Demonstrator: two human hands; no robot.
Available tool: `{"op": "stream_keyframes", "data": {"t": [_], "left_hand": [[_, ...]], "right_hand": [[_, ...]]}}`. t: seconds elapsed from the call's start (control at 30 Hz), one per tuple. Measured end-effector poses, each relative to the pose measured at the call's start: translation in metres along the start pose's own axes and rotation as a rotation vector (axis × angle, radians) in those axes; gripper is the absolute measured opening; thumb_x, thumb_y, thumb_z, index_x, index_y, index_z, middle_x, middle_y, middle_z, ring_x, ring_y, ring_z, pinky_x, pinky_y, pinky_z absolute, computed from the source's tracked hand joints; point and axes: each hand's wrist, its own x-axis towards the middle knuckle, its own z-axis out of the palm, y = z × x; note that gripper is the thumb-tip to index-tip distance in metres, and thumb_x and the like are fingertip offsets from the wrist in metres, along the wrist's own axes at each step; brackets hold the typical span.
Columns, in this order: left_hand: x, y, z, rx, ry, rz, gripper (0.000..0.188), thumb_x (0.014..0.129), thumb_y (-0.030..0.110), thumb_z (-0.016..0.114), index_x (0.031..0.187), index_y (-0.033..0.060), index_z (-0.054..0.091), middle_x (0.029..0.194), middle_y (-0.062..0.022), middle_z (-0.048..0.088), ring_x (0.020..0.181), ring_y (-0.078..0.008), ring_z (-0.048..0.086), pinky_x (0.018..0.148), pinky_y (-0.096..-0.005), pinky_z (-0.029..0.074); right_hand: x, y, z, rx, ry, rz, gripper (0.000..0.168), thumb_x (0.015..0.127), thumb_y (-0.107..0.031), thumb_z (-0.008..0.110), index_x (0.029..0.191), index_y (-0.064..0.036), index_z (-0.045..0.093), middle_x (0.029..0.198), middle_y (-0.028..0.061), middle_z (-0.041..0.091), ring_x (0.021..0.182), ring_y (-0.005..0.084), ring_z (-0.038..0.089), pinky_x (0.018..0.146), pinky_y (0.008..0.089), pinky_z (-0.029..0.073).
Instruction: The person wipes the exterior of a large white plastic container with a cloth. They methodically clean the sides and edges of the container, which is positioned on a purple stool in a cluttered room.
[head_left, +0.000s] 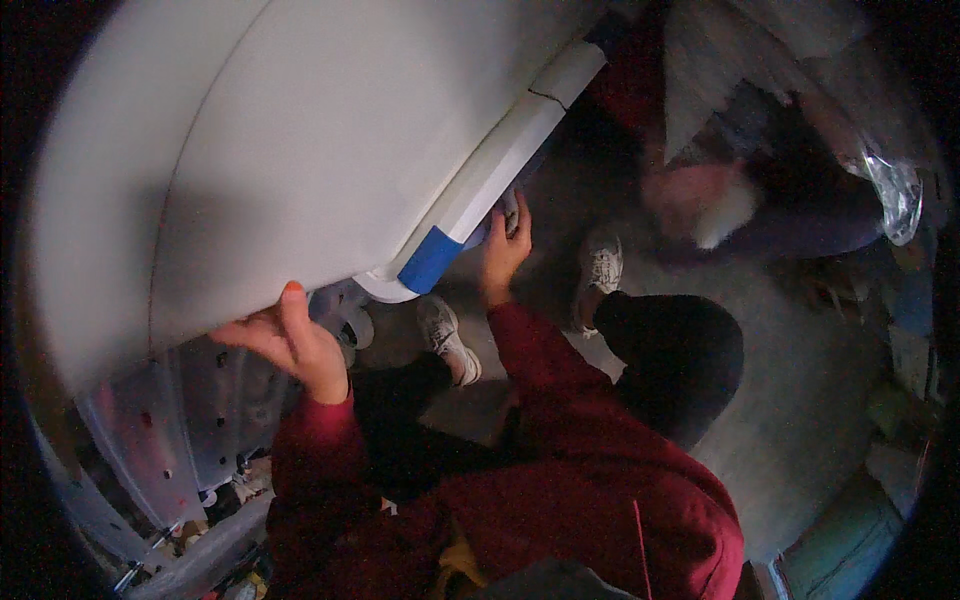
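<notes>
A large pale panel (330, 142) fills the upper left. Along its right edge runs a white bar or rail (502, 157) with a blue band (431, 259) near its lower end. My left hand (300, 345) grips the panel's lower edge, the thumb on its face and the fingers underneath. My right hand (508, 247) is raised beside the rail, fingers curled at a small greyish thing (512, 214) on or behind its far side; what that thing is, I cannot tell.
A blurred person (705, 195) is close on the upper right, near a clear plastic item (896, 195). My shoes (450, 341) stand on the grey floor (787, 450). Metal shelf-like parts (176, 427) with small items stand at lower left. A greenish box-like object (844, 540) lies at lower right.
</notes>
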Motion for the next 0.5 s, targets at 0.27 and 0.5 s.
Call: {"op": "stream_keyframes", "data": {"t": [0.27, 0.5], "left_hand": [[0.003, -0.002, 0.016, 0.023, 0.087, -0.056, 0.079, 0.079, 0.009, 0.058, 0.145, 0.0011, 0.014, 0.147, -0.0190, 0.027, 0.131, -0.0276, 0.034, 0.111, -0.0391, 0.022], [-0.008, -0.022, -0.019, 0.012, 0.074, -0.007, 0.078, 0.080, 0.007, 0.057, 0.145, 0.0018, 0.015, 0.146, -0.0190, 0.029, 0.129, -0.0271, 0.036, 0.112, -0.0368, 0.022]], "right_hand": [[0.133, 0.182, -0.043, -0.637, -0.034, -0.312, 0.033, 0.091, -0.016, 0.056, 0.121, 0.000, 0.055, 0.114, 0.0159, 0.062, 0.097, 0.0254, 0.062, 0.084, 0.0348, 0.049], [0.175, 0.149, -0.039, -0.614, -0.166, -0.126, 0.030, 0.088, -0.020, 0.060, 0.111, 0.000, 0.057, 0.105, 0.0145, 0.063, 0.090, 0.0252, 0.062, 0.075, 0.0356, 0.049]]}}
